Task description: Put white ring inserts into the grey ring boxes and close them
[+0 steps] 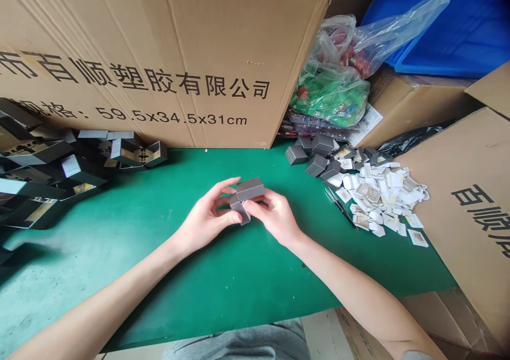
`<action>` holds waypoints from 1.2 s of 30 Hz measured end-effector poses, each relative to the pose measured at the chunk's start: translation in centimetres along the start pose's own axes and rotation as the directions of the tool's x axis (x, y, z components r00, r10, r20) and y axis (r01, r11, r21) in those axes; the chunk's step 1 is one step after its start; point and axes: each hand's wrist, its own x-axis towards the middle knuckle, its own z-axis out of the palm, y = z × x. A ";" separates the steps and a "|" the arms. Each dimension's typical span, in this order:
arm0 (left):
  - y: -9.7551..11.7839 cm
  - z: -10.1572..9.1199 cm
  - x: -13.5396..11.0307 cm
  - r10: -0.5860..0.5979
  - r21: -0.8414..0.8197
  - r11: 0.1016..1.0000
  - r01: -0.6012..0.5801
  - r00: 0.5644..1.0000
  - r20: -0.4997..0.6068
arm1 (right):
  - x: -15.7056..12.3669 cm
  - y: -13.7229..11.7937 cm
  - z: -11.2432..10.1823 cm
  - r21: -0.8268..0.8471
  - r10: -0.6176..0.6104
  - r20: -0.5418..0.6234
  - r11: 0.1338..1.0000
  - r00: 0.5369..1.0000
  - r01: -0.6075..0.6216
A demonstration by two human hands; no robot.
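Above the middle of the green table [223, 285] I hold a small dark grey hinged box [250, 188], its two halves set at an angle to each other. My left hand [203, 219] grips the lower half from the left, thumb at the front and fingers behind. From the right, my right hand [277, 216] has its thumb on the front of the box near where the halves meet, with the other fingers behind. The inside of the box is turned away and hidden from me.
Several open dark boxes [85, 174] are piled at the left. At the right lie closed dark boxes [316, 165], a heap of white pieces [382, 190] and tweezers [341, 208]. A large cardboard carton [159, 31] stands at the back, beside plastic bags [332, 92] and a blue bin [450, 36].
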 end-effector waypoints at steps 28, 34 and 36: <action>0.1 0.4 -1.0 0.213 0.506 0.838 -0.205 0.976 0.043 | -0.9 -1.0 -0.2 -0.283 -0.147 0.052 0.947 0.988 0.155; -0.3 0.2 -1.1 0.234 0.552 0.800 -0.236 0.969 0.076 | -1.0 -1.2 -0.1 -0.303 -0.104 0.039 0.946 0.994 0.111; -0.4 0.1 -1.1 0.241 0.571 0.781 -0.252 0.966 0.097 | -1.0 -1.1 -0.2 -0.297 -0.089 0.048 0.950 0.995 0.100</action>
